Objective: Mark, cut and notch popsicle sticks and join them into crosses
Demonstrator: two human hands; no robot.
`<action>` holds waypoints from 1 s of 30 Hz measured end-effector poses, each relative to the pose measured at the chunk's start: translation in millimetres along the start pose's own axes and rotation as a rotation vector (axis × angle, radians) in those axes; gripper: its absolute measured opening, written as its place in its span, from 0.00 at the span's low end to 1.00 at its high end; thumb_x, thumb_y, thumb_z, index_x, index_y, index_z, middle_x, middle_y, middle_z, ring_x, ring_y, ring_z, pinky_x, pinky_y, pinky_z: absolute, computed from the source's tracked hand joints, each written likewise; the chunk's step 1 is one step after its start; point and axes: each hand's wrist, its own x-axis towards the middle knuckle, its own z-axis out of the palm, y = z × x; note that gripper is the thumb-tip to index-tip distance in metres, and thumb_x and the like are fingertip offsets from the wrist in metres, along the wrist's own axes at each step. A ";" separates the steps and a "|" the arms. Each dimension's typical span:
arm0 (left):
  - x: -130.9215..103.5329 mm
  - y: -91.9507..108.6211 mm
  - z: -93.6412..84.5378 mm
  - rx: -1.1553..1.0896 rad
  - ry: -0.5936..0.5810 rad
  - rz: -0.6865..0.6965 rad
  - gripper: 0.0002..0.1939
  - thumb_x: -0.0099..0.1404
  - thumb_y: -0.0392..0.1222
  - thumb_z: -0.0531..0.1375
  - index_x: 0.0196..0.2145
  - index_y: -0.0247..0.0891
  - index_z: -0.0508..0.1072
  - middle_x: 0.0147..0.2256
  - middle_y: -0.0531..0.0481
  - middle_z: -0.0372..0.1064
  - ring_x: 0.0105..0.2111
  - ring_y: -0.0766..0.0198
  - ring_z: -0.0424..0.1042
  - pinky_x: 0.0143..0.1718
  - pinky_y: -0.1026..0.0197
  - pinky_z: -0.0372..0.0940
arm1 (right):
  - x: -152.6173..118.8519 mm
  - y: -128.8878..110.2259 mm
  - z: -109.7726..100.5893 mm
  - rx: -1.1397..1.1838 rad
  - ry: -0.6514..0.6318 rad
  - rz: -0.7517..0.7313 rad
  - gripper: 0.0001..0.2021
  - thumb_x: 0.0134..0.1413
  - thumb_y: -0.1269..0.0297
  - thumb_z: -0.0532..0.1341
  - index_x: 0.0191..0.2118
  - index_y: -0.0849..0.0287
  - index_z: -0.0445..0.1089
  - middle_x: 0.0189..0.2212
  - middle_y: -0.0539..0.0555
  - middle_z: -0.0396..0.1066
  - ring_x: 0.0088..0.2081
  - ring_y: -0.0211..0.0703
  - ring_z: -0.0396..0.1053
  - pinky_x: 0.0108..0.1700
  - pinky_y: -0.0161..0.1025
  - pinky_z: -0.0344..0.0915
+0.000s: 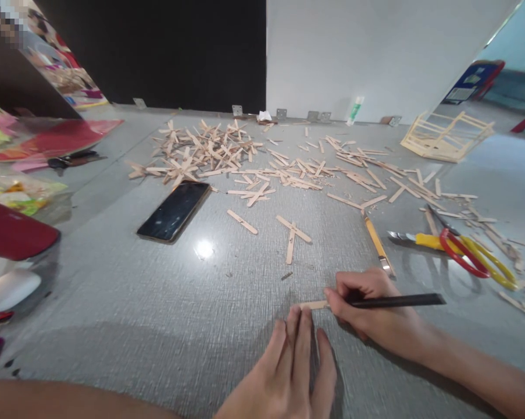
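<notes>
A wooden craft stick point(314, 305) lies on the table between my two hands. The outstretched fingers of my left hand point(288, 361) press its left end down on the tabletop. My right hand point(371, 302) is closed around a slim black pen-like tool point(402, 300), held like a pencil over the stick's right end. The tool's tip is hidden by my fingers, so I cannot tell its exact kind. Just beyond lie two crossed craft sticks point(290, 247) and a single stick point(242, 222).
Piles of craft sticks point(210, 148) spread across the back. A phone point(175, 210) lies left of centre. Rightward are a yellow cutter point(375, 238), scissors point(465, 256) and a stick frame point(447, 137). A glue stick point(355, 110) stands by the back wall; a white mouse point(11, 289) sits left.
</notes>
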 end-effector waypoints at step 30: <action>0.6 -0.8 1.4 0.007 -0.004 0.007 0.17 0.72 0.41 0.60 0.53 0.26 0.74 0.49 0.36 0.81 0.51 0.48 0.81 0.52 0.53 0.69 | 1.5 3.4 -1.6 0.146 0.013 0.054 0.19 0.64 0.64 0.67 0.22 0.57 0.63 0.12 0.41 0.65 0.12 0.29 0.65 0.17 0.25 0.59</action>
